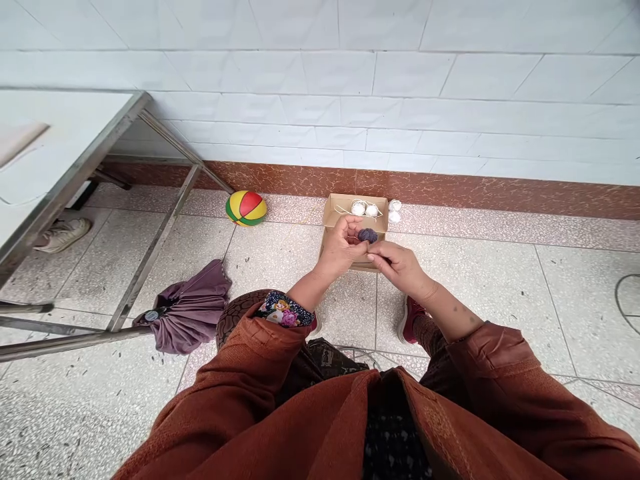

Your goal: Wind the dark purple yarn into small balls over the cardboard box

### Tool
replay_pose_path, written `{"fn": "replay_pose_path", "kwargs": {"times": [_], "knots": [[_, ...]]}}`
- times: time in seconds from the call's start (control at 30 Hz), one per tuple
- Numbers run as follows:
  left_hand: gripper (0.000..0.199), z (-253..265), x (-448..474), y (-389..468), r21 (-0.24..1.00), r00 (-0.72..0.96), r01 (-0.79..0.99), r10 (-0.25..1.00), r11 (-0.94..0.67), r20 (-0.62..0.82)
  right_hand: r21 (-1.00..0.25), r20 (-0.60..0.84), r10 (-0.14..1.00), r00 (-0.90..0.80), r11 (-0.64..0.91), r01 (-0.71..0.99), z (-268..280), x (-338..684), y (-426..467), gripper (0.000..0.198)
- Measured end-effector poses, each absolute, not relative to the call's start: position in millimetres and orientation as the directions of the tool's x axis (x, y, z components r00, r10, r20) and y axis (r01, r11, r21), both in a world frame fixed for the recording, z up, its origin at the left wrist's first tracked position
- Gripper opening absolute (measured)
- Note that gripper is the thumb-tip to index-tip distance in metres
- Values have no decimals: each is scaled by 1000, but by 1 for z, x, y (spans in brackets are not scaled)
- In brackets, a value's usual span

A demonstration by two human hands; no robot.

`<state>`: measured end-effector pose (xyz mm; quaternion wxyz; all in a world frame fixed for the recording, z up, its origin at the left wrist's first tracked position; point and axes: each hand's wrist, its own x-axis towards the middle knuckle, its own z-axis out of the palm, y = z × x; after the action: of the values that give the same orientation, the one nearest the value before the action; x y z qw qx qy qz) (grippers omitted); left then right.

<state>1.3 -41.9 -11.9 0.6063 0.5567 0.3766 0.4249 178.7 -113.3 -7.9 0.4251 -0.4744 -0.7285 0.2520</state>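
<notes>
Head view shows the grey-purple yarn ball (367,235) over the open cardboard box (331,212), held between the left hand's (344,245) curved fingers and thumb, seemingly to steady it while the right hand's (399,265) thumb and forefinger press together at its lower edge (whether on a strand, I cannot tell). Two white yarn balls (359,209) sit in the box's far section, whose walls likely stop them rolling.

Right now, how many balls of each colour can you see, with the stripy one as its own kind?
White balls: 4
Dark purple-grey ball: 1
Red, yellow and green ball: 1
Total: 6
</notes>
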Motion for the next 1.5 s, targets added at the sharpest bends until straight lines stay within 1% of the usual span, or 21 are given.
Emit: {"fn": "replay_pose_path", "kwargs": {"times": [0.1, 0.17, 0.23, 0.3, 0.4, 0.5, 0.57, 0.63, 0.7, 0.8, 0.87, 0.97, 1.07, 1.17, 1.23, 1.3, 1.37, 1.43, 1.5], "knots": [[59, -10, 3, -45, 995, 420, -96, 906, -13, 52, -798, 403, 915, -34, 369, 476, 0, 190, -108, 30], [59, -6, 3, -49, 988, 518, -151, 852, 8, 72, -823, 382, 921, 72, 304, 481, 0, 194, -104, 33], [57, -3, 3, -52, 974, 585, -222, 806, 55, 88, -842, 355, 928, 115, 264, 470, -5, 194, -100, 37], [53, -2, 2, -53, 956, 567, -281, 818, 84, 95, -851, 326, 941, 95, 248, 462, -13, 189, -99, 38], [49, -3, 1, -50, 951, 450, -304, 889, 61, 87, -835, 307, 952, 2, 268, 481, -23, 179, -102, 35], [50, -7, -1, -45, 970, 367, -242, 928, 26, 67, -798, 334, 936, -112, 344, 494, -23, 172, -107, 30], [53, -9, -1, -43, 984, 345, -175, 938, 18, 44, -781, 362, 919, -155, 390, 488, -18, 174, -110, 28], [57, -9, -1, -43, 993, 358, -115, 933, 16, 27, -775, 387, 912, -134, 401, 489, -11, 179, -109, 28], [59, -8, 0, -45, 996, 428, -88, 903, 20, 20, -777, 402, 913, -62, 376, 505, -5, 186, -106, 31], [58, -5, 1, -49, 987, 572, -147, 819, 57, 38, -793, 403, 914, 48, 322, 517, -3, 193, -100, 36], [56, -2, 1, -52, 969, 608, -223, 792, 103, 56, -813, 382, 920, 86, 291, 504, -8, 193, -97, 38], [51, -3, 1, -51, 937, 546, -313, 836, 154, 45, -833, 329, 943, 55, 262, 487, -19, 186, -98, 38], [46, -7, 1, -48, 931, 423, -335, 906, 147, 9, -814, 301, 952, -60, 289, 503, -26, 177, -103, 35], [46, -11, 0, -43, 958, 337, -262, 941, 116, -21, -781, 314, 933, -177, 360, 510, -24, 172, -109, 32], [48, -13, 0, -41, 979, 321, -179, 946, 97, -35, -770, 357, 912, -204, 410, 489, -18, 173, -111, 28], [53, -12, 1, -42, 991, 335, -114, 941, 77, -35, -773, 413, 897, -158, 436, 461, -10, 178, -110, 24], [57, -11, 1, -44, 994, 401, -89, 916, 61, -20, -790, 439, 897, -51, 412, 455, -5, 186, -106, 22], [59, -10, 2, -47, 992, 506, -113, 862, 64, 2, -814, 416, 907, 64, 341, 471, -6, 191, -101, 24], [57, -8, 1, -50, 980, 587, -175, 809, 96, 25, -837, 362, 924, 126, 262, 480, -12, 193, -97, 28]]}}
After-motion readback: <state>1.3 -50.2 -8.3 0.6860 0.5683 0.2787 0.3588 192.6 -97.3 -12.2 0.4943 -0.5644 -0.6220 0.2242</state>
